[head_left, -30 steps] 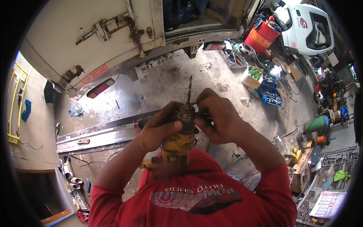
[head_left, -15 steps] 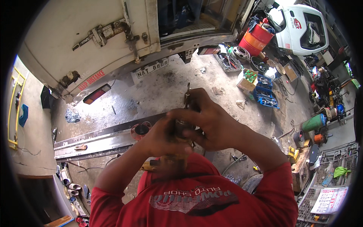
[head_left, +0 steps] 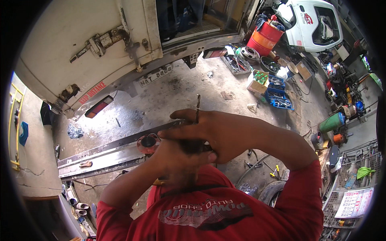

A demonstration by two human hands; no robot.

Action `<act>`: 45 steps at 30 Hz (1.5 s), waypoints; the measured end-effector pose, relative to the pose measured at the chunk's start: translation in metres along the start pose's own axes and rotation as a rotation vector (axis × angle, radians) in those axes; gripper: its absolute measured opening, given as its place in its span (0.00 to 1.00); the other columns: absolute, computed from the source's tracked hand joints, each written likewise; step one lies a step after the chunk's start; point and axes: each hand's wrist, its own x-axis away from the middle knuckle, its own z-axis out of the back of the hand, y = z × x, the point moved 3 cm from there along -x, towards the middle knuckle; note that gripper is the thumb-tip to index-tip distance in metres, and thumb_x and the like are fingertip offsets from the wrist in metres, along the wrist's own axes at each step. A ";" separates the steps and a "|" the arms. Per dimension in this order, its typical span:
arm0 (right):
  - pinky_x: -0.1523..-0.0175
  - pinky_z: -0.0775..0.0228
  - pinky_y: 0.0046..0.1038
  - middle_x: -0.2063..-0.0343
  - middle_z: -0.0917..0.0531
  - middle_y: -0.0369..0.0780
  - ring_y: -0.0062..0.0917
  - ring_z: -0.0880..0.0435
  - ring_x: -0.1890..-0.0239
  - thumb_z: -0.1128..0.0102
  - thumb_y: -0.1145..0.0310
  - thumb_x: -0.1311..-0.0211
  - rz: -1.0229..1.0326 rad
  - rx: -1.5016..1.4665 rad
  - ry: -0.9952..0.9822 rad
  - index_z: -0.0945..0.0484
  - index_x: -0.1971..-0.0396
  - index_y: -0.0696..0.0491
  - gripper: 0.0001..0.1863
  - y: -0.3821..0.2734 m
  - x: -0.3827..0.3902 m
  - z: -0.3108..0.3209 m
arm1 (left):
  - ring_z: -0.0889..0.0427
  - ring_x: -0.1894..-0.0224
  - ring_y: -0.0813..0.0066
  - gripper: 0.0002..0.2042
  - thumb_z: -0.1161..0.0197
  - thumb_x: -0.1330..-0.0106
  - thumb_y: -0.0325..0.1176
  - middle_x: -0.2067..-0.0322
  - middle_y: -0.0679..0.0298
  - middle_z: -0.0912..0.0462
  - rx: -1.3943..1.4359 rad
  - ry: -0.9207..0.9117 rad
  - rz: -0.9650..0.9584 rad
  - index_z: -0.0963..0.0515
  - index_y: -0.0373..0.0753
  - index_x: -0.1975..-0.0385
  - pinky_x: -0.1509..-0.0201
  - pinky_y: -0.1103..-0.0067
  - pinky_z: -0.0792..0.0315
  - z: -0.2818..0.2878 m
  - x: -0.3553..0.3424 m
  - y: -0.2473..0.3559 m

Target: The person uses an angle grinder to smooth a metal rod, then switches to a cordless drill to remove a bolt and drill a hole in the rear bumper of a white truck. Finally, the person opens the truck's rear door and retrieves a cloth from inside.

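A yellow power drill (head_left: 181, 178) is held in front of my red shirt, largely hidden by my hands and blurred. Its long bit (head_left: 197, 107) points away from me, toward the truck. My left hand (head_left: 179, 156) grips the drill below the chuck, its thumb toward the right. Over it lies my right hand (head_left: 217, 136), wrapped across the dark chuck area, with some fingers extended leftward past the bit. The exact contact of the fingertips is hidden.
Ahead stands a white truck's rear (head_left: 72, 52). A long metal beam (head_left: 94, 162) with a red ringed part (head_left: 148, 142) crosses the left floor. Blue toolboxes (head_left: 278, 98), a bottle box (head_left: 257, 82), a red drum (head_left: 263, 40), a green cylinder (head_left: 329, 122) and wire racks (head_left: 356, 164) line the right.
My right hand has moved from the side of the bit to across the top of the drill, fingers reaching leftward. My left hand has shifted lower toward me.
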 end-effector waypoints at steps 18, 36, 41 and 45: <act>0.50 0.19 0.44 0.54 0.19 0.46 0.45 0.15 0.53 0.26 0.58 0.57 -0.031 0.065 0.209 0.22 0.36 0.43 0.40 0.014 0.005 -0.034 | 0.21 0.41 0.65 0.45 0.17 0.47 0.43 0.46 0.54 0.26 0.291 0.089 0.006 0.42 0.31 0.37 0.39 0.70 0.21 -0.019 0.004 -0.018; 0.44 0.20 0.46 0.52 0.18 0.49 0.47 0.17 0.48 0.26 0.60 0.58 -0.006 -0.131 0.443 0.18 0.41 0.44 0.36 0.014 0.015 -0.058 | 0.19 0.42 0.65 0.49 0.18 0.48 0.47 0.47 0.52 0.23 0.342 0.072 -0.006 0.45 0.28 0.35 0.41 0.71 0.21 -0.032 0.015 -0.047; 0.45 0.19 0.42 0.46 0.22 0.49 0.45 0.15 0.49 0.27 0.61 0.48 -0.145 -0.122 0.417 0.21 0.37 0.45 0.34 0.022 0.014 -0.052 | 0.18 0.44 0.68 0.50 0.16 0.50 0.44 0.46 0.52 0.21 0.272 0.147 -0.092 0.42 0.30 0.31 0.41 0.71 0.21 -0.009 0.001 -0.029; 0.49 0.17 0.38 0.43 0.25 0.50 0.44 0.13 0.50 0.27 0.64 0.40 -0.163 -0.086 0.513 0.28 0.31 0.48 0.36 0.019 0.022 -0.049 | 0.17 0.45 0.68 0.49 0.15 0.52 0.40 0.47 0.55 0.19 0.176 0.041 -0.079 0.38 0.32 0.31 0.42 0.71 0.21 0.010 0.002 -0.055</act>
